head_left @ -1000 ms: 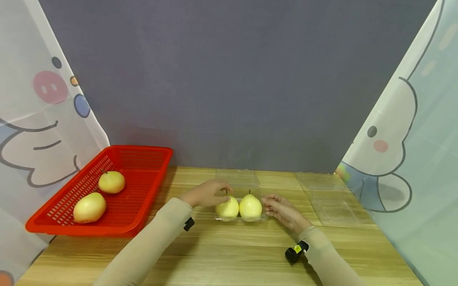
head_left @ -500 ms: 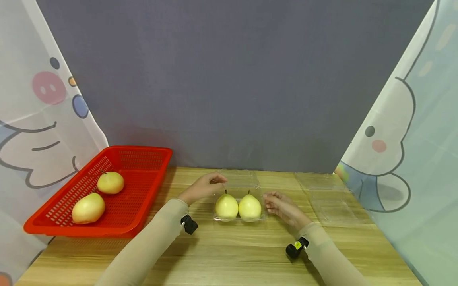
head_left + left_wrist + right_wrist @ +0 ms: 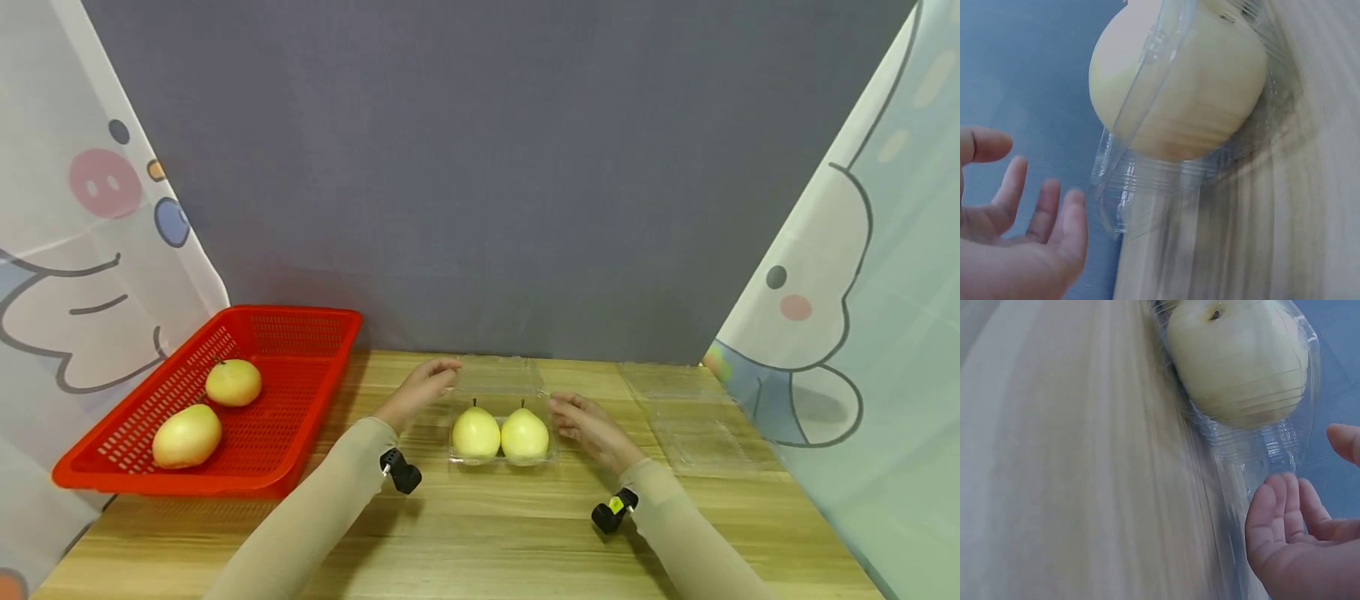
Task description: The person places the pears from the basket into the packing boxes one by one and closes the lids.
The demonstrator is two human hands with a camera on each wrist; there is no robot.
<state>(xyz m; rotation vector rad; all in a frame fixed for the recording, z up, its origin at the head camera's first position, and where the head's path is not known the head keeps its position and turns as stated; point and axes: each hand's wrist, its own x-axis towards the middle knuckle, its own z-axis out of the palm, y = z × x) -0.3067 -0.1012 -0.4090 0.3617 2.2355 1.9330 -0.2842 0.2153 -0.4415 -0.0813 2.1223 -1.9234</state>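
Wood-grained table (image 3: pixel 480 537) under two boxed pears (image 3: pixel 476 435), grey backdrop (image 3: pixel 480 167), cartoon-printed side curtains (image 3: pixel 67 258).

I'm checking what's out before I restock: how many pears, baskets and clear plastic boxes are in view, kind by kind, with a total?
Pears: 4
Red basket: 1
Clear plastic boxes: 2 visible (can't tell if more are nested)
Total: 7

A: Do we get the whole pear (image 3: pixel 1210 94) in the left wrist view?
B: Nah, top edge crops it, and we lose some left hand (image 3: pixel 1022 244) too.
A: Right hand (image 3: pixel 1307 547) touching the clear box (image 3: pixel 1279 444)?
B: We can't tell.
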